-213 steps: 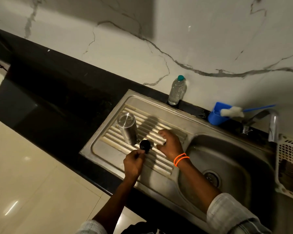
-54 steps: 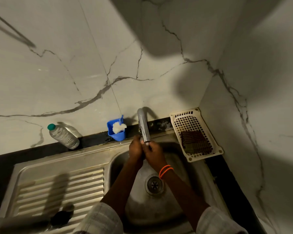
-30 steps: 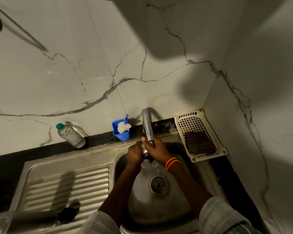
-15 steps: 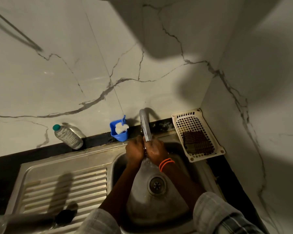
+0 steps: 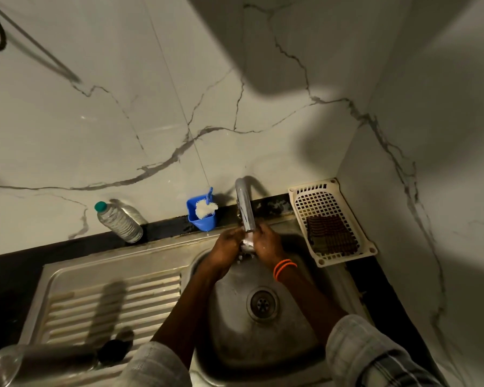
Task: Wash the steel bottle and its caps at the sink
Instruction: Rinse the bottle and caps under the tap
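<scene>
Under the tap, my left hand and my right hand are pressed together around a small silvery cap. Water runs over it, and most of the cap is hidden by my fingers. The steel bottle stands on the drainboard at the bottom left, seen from above and blurred. Just to its right on the drainboard lies a black cap.
The sink basin has its drain below my hands. Behind the sink, a plastic water bottle and a blue holder with a white brush stand against the wall. At the right corner, a cream basket holds a brown scrubber.
Both hands have stayed under the tap and shifted slightly around the cap. The bottle and black cap on the drainboard have not moved.
</scene>
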